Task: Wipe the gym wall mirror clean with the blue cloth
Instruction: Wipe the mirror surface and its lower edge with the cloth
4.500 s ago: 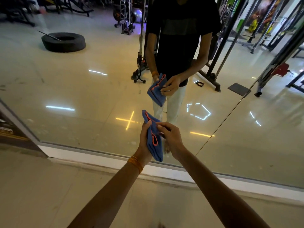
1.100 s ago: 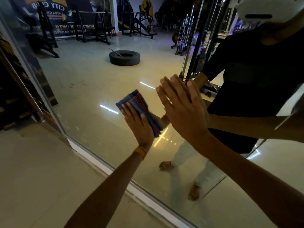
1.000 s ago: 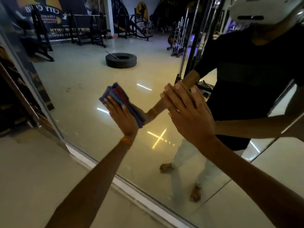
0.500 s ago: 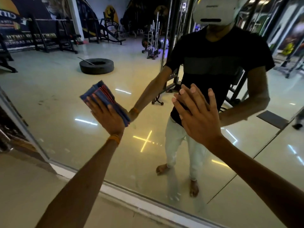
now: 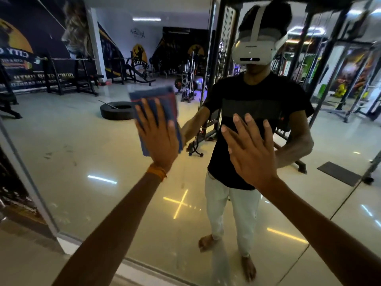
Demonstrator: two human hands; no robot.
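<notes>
Cloth (image 5: pixel 153 100) lies under our flat-fingered left hand (image 5: pixel 159 137), long axis toward twelve o'clock; our right hand (image 5: pixel 250 153), fingers spread, perhaps touches mirror (image 5: pixel 82 151) at three o'clock.

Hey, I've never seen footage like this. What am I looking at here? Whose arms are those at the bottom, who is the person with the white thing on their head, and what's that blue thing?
This is one view, from a camera worn on a person's head, looking forward and down. The two arms are that person's own. They face a gym wall mirror, so the figure opposite is their own reflection, and the white headset is the camera rig seen in the glass. The left hand presses a folded blue cloth flat against the mirror with straight fingers. The right hand is open, holds nothing and seems to rest on the glass. The tyre and racks are reflections of the gym behind.
</notes>
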